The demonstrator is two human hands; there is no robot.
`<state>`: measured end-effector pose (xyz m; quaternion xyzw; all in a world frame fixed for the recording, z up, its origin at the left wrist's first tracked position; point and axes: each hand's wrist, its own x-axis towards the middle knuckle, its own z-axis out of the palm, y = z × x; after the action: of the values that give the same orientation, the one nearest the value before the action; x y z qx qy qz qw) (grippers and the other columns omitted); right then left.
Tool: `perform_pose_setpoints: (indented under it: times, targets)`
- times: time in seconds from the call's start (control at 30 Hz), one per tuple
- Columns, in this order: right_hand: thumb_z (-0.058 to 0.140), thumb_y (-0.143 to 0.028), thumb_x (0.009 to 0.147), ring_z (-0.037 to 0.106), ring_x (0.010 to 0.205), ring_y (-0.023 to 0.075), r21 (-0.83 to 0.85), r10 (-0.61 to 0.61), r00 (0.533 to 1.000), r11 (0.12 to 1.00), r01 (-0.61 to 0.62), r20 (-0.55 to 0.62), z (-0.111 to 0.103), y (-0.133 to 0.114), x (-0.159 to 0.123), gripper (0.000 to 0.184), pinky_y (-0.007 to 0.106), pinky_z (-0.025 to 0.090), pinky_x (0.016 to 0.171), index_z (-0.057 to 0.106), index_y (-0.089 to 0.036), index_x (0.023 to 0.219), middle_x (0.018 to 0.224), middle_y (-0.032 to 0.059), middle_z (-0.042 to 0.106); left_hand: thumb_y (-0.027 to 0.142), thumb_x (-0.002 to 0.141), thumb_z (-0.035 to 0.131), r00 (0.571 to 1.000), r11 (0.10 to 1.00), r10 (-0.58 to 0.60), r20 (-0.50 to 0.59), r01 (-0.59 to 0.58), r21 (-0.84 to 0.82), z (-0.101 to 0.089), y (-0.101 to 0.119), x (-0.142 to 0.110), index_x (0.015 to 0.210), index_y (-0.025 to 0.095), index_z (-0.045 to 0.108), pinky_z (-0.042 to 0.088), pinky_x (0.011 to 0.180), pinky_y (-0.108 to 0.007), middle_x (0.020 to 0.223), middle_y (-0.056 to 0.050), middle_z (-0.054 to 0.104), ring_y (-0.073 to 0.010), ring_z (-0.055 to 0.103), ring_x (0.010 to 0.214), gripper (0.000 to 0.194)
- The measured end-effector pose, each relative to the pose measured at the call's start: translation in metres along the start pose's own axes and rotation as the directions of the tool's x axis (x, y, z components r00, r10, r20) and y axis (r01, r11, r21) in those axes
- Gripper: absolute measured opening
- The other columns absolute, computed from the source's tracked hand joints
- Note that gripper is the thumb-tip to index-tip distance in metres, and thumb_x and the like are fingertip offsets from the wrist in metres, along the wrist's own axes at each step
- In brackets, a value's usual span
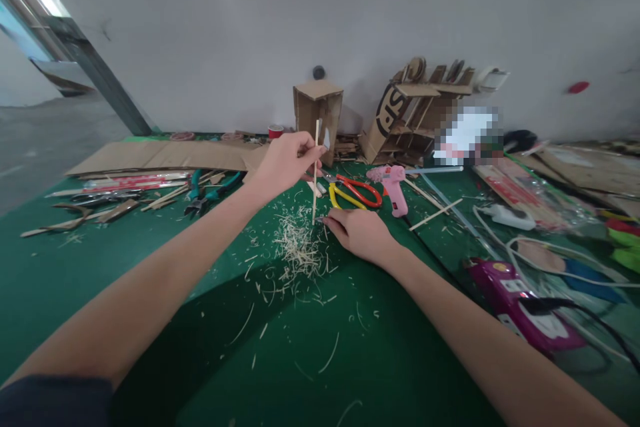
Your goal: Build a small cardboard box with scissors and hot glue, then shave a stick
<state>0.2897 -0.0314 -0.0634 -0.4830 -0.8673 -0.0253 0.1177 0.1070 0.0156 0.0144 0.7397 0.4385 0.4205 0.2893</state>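
Note:
My left hand (pixel 295 157) is closed in a pinch around a thin wooden stick (pixel 315 197), which it holds nearly upright. Close to the stick's lower end, my right hand (pixel 363 232) is closed on what looks like a small blade (pixel 319 219), mostly hidden by the fingers. A loose heap of pale wood shavings (pixel 299 250) lies beneath the stick. Just beyond my right hand are scissors (pixel 363 192) with one red and one yellow handle. To their right, a pink glue gun (pixel 393 187) rests on the green table (pixel 280 374).
On the left lie pliers (pixel 197 200), wood strips and a cardboard sheet (pixel 145 157). A small cardboard box (pixel 303 110) and a cardboard shelf (pixel 383 124) stand against the wall. At right are a purple power strip (pixel 520 307), tangled cables and packaged sticks (pixel 520 197).

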Motion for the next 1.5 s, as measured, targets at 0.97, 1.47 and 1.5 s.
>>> perform_pose_setpoints:
  times: [0.97, 1.47, 1.5]
  targets:
    - [0.027, -0.036, 0.101, 0.058, 0.057, 0.0137, -0.289, 0.024, 0.975, 0.953, -0.09, -0.223, -0.018, -0.011, 0.013, 0.04, 0.03, 0.012, 0.05, 0.063, -0.019, 0.098, 0.081, 0.0058, 0.07, 0.021, 0.092, 0.043, 0.993, 0.998, 0.031, 0.115, -0.025, -0.051, 0.0, 0.007, -0.001, 0.085, 0.012, 0.062, 0.06, 0.065, -0.023, 0.078, -0.008, 0.068, -0.0143, 0.071, 0.07, 0.022]
    - [0.028, -0.034, 0.101, 0.056, 0.052, 0.0128, -0.32, 0.019, 0.965, 0.942, -0.105, -0.26, -0.011, -0.015, 0.009, 0.041, 0.03, 0.013, 0.05, 0.065, -0.018, 0.096, 0.071, 0.0063, 0.068, 0.022, 0.091, 0.047, 0.998, 0.999, -0.016, 0.067, 0.019, -0.046, 0.003, 0.014, -0.004, 0.078, 0.012, 0.06, 0.06, 0.059, -0.022, 0.075, -0.009, 0.068, -0.0147, 0.071, 0.068, 0.021]
    - [0.028, -0.034, 0.101, 0.056, 0.052, 0.0127, -0.325, 0.023, 0.965, 0.939, -0.11, -0.26, -0.013, -0.016, 0.01, 0.041, 0.03, 0.013, 0.049, 0.065, -0.017, 0.096, 0.07, 0.0065, 0.067, 0.021, 0.091, 0.047, 0.998, 0.999, -0.025, 0.062, 0.027, -0.046, 0.003, 0.014, -0.004, 0.078, 0.012, 0.06, 0.06, 0.059, -0.022, 0.075, -0.009, 0.067, -0.0145, 0.071, 0.068, 0.021]
